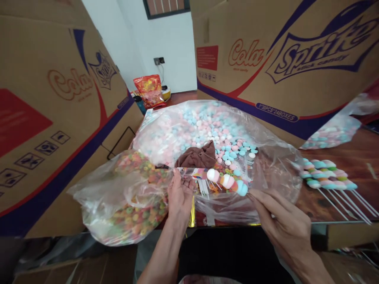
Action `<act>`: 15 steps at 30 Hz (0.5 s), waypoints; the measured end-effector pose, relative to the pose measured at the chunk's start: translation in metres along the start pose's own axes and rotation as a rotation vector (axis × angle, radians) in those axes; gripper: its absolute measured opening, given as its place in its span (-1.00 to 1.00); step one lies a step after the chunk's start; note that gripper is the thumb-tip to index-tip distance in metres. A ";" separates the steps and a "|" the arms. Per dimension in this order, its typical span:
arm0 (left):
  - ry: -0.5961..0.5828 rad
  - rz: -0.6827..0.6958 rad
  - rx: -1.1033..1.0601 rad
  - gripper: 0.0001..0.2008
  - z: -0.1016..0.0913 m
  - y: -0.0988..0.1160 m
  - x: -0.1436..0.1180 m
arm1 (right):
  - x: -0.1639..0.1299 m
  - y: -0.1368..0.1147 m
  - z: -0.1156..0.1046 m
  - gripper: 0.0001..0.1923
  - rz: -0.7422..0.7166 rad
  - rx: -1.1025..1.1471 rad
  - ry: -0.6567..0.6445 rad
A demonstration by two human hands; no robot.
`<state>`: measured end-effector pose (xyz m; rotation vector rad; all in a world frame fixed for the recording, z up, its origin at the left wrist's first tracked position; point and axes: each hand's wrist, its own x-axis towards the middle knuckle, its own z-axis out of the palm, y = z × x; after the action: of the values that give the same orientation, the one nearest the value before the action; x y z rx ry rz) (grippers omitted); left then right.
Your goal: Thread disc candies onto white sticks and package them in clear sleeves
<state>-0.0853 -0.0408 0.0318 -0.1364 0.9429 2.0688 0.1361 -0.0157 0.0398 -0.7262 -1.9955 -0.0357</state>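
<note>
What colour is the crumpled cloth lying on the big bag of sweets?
Brown: the cloth shows best in the head view, above the left hand.

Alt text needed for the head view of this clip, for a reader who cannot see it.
Two bare hands hold a candy skewer over a big clear bag of pink, blue and white marshmallows: the left hand grips the stick end, the right hand reaches toward the tip. A bag of colourful cereal rings lies at left, finished skewers at right, and cardboard cartons stand behind.
</note>
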 end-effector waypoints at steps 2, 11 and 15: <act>-0.023 0.065 0.031 -0.71 -0.002 0.003 0.000 | 0.000 -0.002 0.000 -0.87 -0.052 -0.036 -0.040; -0.045 0.394 0.238 -0.55 -0.010 0.005 0.005 | 0.004 -0.012 0.009 -0.85 -0.100 -0.032 -0.149; -0.033 0.527 0.397 -0.59 -0.017 0.003 0.004 | -0.017 -0.002 0.020 -0.83 -0.018 0.139 -0.264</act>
<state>-0.0947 -0.0508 0.0195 0.3937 1.4640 2.2825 0.1249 -0.0188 0.0160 -0.6492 -2.2295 0.1959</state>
